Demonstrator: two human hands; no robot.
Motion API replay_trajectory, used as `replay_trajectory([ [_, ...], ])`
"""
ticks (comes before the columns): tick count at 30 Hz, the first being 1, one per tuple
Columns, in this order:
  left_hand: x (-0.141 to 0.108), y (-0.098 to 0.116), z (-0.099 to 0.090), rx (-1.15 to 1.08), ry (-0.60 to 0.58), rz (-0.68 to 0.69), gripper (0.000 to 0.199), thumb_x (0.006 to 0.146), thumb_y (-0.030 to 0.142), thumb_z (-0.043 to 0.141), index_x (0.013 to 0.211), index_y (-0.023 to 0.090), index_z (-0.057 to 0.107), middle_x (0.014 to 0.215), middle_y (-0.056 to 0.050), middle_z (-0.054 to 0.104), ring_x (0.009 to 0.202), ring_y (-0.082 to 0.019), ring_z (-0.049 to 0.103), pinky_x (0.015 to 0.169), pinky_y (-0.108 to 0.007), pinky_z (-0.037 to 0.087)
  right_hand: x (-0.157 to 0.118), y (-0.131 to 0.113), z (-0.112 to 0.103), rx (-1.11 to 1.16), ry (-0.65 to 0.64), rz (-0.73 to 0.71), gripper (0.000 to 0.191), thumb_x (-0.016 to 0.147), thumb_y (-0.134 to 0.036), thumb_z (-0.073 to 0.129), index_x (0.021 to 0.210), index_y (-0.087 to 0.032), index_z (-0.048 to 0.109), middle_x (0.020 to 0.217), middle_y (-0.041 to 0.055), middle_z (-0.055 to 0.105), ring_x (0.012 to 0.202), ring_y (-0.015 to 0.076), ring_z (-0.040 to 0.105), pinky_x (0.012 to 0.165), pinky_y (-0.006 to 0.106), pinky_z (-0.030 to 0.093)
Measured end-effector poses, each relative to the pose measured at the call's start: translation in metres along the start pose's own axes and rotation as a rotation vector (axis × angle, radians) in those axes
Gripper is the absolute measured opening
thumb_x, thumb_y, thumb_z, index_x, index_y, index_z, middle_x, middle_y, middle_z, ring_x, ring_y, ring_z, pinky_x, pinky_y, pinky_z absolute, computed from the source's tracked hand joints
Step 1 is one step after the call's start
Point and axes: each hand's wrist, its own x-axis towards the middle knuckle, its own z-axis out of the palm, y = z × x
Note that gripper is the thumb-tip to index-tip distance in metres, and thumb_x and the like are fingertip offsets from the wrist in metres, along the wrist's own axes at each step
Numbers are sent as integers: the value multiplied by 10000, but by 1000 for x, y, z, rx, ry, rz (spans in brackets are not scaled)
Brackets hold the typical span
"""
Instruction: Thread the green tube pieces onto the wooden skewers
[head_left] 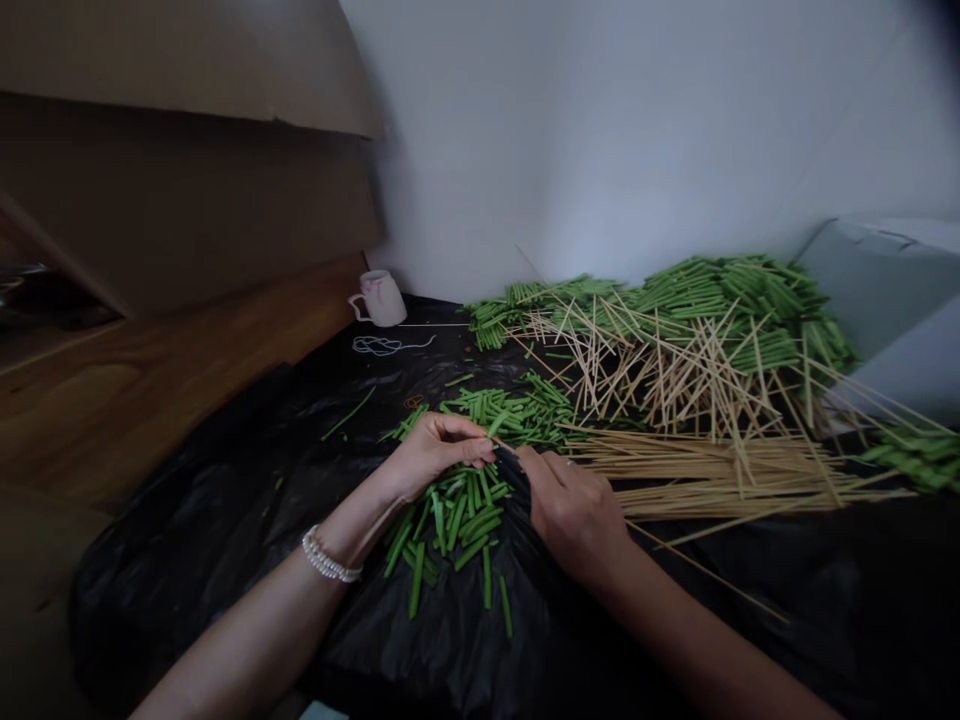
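Over a pile of cut green bean-like pieces point(457, 520), both my hands meet almost fingertip to fingertip. My left hand point(439, 447), with a pearl bracelet at the wrist, is closed in a pinch on a short green piece point(496, 424). My right hand point(574, 510) is closed around a thin wooden skewer point(507, 447); a short stretch of it shows between the two hands, the rest is hidden. Whether the skewer's tip is in the green piece, I cannot tell. More loose pieces point(517, 408) lie just beyond my hands.
Bare wooden skewers point(705, 458) lie in a bundle at right, others scattered behind. Skewered green rows point(727, 290) are stacked by the wall. A white mug point(384, 300) and string point(379, 346) sit back left. Black plastic sheeting point(225, 520) covers the surface; a cardboard box point(225, 200) stands left.
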Motion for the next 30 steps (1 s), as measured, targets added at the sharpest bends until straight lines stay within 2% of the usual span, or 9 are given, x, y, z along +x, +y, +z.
replay_trajectory([
  [6, 0, -3, 6, -95, 64, 93, 192, 701, 306, 788, 810, 151, 756, 773, -52, 748, 682, -127, 649, 673, -228, 491, 2, 1, 0, 7, 2, 16, 281, 910, -105, 432, 1124, -110, 613, 727, 23, 628, 619, 116, 564, 559, 263, 344],
  [11, 1, -3, 5, -275, 130, 2, 231, 586, 267, 863, 733, 141, 735, 674, -19, 712, 600, -101, 621, 632, -221, 487, -3, 4, -1, -28, 13, 20, 273, 899, -115, 454, 1107, -123, 630, 679, 4, 611, 578, 113, 545, 550, 275, 330],
  [16, 1, 0, -1, -296, 88, -6, 217, 572, 272, 867, 659, 135, 723, 624, -13, 688, 595, -97, 609, 645, -219, 489, 0, 1, -5, -18, 35, -6, 257, 901, -105, 432, 1048, -106, 642, 667, 5, 593, 553, 121, 524, 546, 286, 322],
  [25, 1, 3, 15, -25, 1, 48, 214, 587, 283, 850, 727, 154, 754, 720, -41, 729, 646, -143, 645, 681, -268, 518, 6, -4, -5, -15, 27, -9, 260, 916, -106, 405, 1042, -116, 632, 669, 10, 598, 550, 109, 513, 538, 268, 305],
  [28, 2, 10, 5, 119, 1, 144, 256, 638, 305, 817, 844, 163, 763, 901, -71, 750, 809, -194, 678, 771, -300, 526, 4, 5, -7, -65, 60, -5, 262, 914, -108, 426, 1066, -122, 639, 663, 4, 602, 545, 107, 505, 543, 272, 303],
  [30, 3, 11, -7, 225, 96, 206, 270, 703, 343, 767, 902, 161, 756, 958, -80, 746, 871, -213, 673, 804, -315, 514, 2, 12, -9, -95, 83, 7, 255, 907, -112, 454, 1071, -130, 647, 665, 3, 613, 555, 110, 509, 552, 274, 303],
])
